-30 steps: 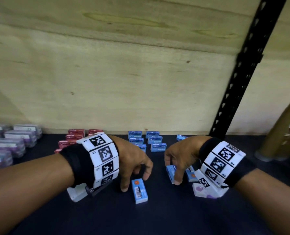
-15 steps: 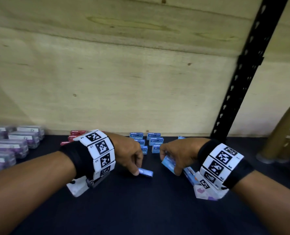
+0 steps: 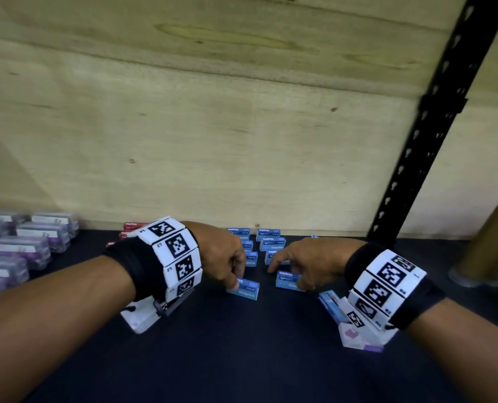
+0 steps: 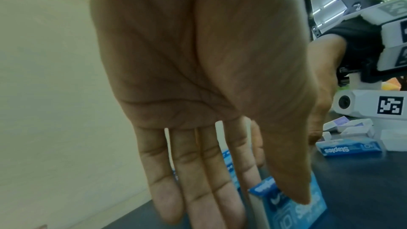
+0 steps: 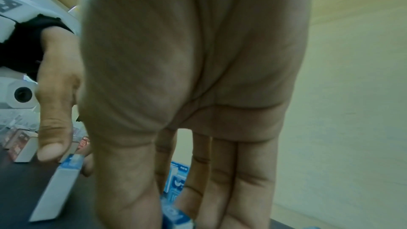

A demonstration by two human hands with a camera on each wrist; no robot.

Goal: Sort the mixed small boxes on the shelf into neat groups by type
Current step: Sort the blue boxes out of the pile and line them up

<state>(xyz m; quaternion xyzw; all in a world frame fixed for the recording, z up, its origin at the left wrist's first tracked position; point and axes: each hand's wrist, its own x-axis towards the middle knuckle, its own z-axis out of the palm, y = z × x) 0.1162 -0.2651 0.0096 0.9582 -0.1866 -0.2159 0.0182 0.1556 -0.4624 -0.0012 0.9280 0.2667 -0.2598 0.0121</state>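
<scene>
Two blue staples boxes stand on the dark shelf [image 3: 242, 359] in front of the blue group [image 3: 266, 242] at the back wall. My left hand [image 3: 236, 282] pinches the left blue box [image 3: 246, 290] between thumb and fingers; the left wrist view shows the thumb on that box [image 4: 308, 213]. My right hand [image 3: 285, 276] holds the right blue box [image 3: 287, 281] the same way, and its box [image 5: 176, 215] shows between thumb and fingers in the right wrist view. Another blue box [image 3: 330, 305] lies under my right wrist.
Red boxes [image 3: 131, 230] stand behind my left wrist. Clear purple-tinted boxes [image 3: 23, 248] are grouped at far left. A black upright post [image 3: 434, 117] rises at the right, with a brown cylinder [image 3: 492, 242] beyond it. A plywood wall closes the back.
Both hands moved back toward the blue group. The left hand picked up the flat blue box and turned it label up; the right box now rests on the shelf.
</scene>
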